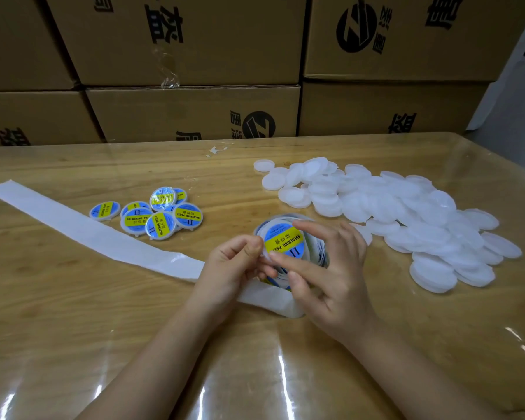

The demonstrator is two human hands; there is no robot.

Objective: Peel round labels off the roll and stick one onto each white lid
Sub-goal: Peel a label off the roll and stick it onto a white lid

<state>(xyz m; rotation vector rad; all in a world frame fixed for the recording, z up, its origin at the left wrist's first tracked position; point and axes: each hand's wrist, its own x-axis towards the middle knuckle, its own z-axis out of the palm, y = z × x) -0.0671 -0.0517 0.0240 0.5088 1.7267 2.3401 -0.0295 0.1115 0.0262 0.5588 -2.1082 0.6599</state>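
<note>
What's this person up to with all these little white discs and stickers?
A person is labelling lids by hand. The left hand pinches the edge of a white lid, while the right hand rests fingers on the blue and yellow label, seemingly smoothing it, right over the label roll. Labelled lids cluster to the left; a big heap of plain lids waits on the right. Empty backing strip trails left.
</note>
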